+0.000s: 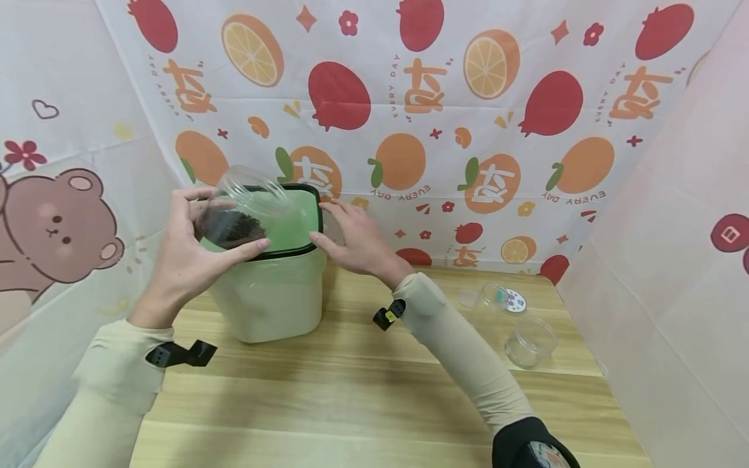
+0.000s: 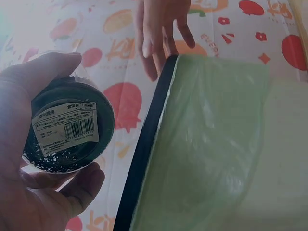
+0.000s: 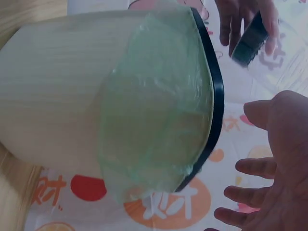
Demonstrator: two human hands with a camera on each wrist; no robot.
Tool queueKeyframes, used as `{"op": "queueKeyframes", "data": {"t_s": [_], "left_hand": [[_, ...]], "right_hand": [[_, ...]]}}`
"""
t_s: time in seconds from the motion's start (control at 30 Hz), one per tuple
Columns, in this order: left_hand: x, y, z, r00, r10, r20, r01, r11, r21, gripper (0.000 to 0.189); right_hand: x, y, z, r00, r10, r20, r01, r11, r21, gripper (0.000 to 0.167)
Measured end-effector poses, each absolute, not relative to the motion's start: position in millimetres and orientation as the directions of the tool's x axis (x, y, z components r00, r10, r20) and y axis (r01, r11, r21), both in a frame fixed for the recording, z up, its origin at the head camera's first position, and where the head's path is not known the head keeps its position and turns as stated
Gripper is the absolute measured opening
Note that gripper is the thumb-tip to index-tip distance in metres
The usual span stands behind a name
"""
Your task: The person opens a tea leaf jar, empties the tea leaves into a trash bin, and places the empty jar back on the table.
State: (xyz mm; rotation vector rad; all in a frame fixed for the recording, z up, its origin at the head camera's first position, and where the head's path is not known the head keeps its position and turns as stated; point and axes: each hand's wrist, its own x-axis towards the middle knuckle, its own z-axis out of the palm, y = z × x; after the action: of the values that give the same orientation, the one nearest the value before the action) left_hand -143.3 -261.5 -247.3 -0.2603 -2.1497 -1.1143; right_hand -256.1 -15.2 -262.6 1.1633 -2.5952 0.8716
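My left hand (image 1: 190, 260) grips a clear plastic jar (image 1: 253, 188) and tips it over a bin (image 1: 272, 309), its mouth toward the right. Dark, loose material (image 1: 238, 227) lies in the jar's lower end. In the left wrist view, the jar's bottom carries a white barcode label (image 2: 67, 126). The bin has a black rim (image 1: 283, 252) and a light green bag (image 1: 301, 218) as a liner, folded down outside. Close to the rim's right side is my right hand (image 1: 359, 240), fingers and thumb spread, holding nothing; whether it touches the rim is unclear.
On the right of the wooden table (image 1: 374, 396) stand two clear jars, a taller one (image 1: 490, 305) and a shorter one (image 1: 530, 342). A round patterned lid (image 1: 515, 301) lies beside them. Printed cloth (image 1: 433, 162) hangs behind and at both sides.
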Motion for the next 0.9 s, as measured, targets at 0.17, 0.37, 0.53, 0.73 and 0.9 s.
{"op": "queueKeyframes", "data": {"t_s": [0.17, 0.37, 0.53, 0.73, 0.9], "left_hand": [[-143.7, -275.4, -245.6, -0.771, -0.161, 0.617, 0.405, 0.623, 0.669, 0.093], [-139.5, -288.5, -244.7, -0.823, -0.216, 0.526, 0.294, 0.629, 0.719, 0.091], [-141.5, -297.8, -245.1, -0.825, -0.230, 0.516, 0.273, 0.636, 0.721, 0.090], [-139.8, -310.1, -245.0, -0.843, -0.264, 0.469, 0.243, 0.590, 0.770, 0.086], [-137.3, -315.8, -243.6, -0.849, -0.284, 0.447, 0.217, 0.584, 0.782, 0.085]], "right_hand": [[-248.0, -28.2, -265.0, -0.646, -0.667, 0.371, -0.754, 0.481, -0.448, 0.065], [-242.7, -41.4, -274.1, -0.616, -0.690, 0.379, -0.779, 0.462, -0.425, 0.062], [-244.2, -49.4, -283.4, -0.589, -0.691, 0.419, -0.803, 0.440, -0.403, 0.057], [-241.1, -59.4, -293.4, -0.582, -0.697, 0.419, -0.811, 0.456, -0.368, 0.055], [-240.3, -62.8, -298.5, -0.586, -0.690, 0.424, -0.810, 0.495, -0.313, 0.056]]}}
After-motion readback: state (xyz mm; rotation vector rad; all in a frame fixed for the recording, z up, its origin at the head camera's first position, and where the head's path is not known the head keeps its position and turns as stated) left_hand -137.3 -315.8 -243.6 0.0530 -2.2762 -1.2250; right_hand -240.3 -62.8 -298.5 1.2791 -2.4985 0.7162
